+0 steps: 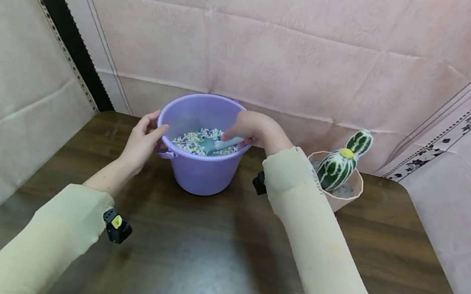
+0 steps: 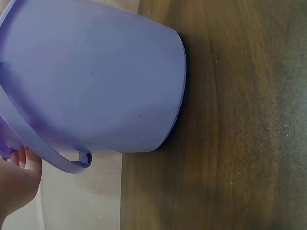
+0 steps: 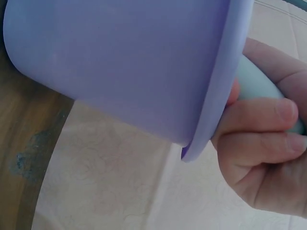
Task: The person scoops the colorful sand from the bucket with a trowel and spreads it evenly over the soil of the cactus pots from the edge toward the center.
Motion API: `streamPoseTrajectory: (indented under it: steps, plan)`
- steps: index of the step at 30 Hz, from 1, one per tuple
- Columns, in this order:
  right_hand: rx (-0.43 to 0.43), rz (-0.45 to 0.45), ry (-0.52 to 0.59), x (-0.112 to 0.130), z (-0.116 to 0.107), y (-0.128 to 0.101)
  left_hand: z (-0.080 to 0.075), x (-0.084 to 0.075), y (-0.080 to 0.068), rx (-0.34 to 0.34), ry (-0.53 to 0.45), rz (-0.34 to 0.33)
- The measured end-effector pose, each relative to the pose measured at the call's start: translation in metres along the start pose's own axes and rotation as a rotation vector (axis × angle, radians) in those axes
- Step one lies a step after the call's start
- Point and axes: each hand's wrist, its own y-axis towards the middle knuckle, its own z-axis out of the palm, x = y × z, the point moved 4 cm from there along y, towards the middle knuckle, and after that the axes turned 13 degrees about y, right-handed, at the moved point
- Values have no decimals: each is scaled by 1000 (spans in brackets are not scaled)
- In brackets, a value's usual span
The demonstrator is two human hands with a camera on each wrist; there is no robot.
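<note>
A purple plastic bucket [image 1: 199, 172] stands on the wooden table [image 1: 201, 253], holding several small multicoloured pebbles [image 1: 193, 139]. My left hand [image 1: 142, 140] grips the bucket's left rim, thumb over the edge, near its side handle [image 2: 72, 163]. Reaching over the right rim, my right hand [image 1: 252, 128] holds the pale teal handle of a small scoop [image 1: 217, 144] whose blade is dug into the pebbles. In the right wrist view the fingers [image 3: 261, 117] wrap the teal handle [image 3: 256, 84] just past the bucket's rim [image 3: 216, 96].
A toy cactus [image 1: 343, 162], green with white stripes, stands in a pink pot [image 1: 347, 194] to the right of the bucket, close to my right forearm. Pink fabric walls close in the back and both sides. Bare table lies in front.
</note>
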Motion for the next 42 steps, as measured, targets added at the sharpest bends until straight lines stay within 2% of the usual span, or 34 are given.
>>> streamPoseTrajectory:
  steps: [7,14,26,42]
  plan:
    - [-9,27,192,-12,-10,0,2,1,2,15,-11,8]
    - [9,12,173,-18,-18,1,2,2,2,11,5,-7]
    - [-29,-18,386,-30,-19,-2,2,1,0,7,16,-14]
    - [-84,-59,434,-42,-24,-17,-1,-2,1,-8,42,-46]
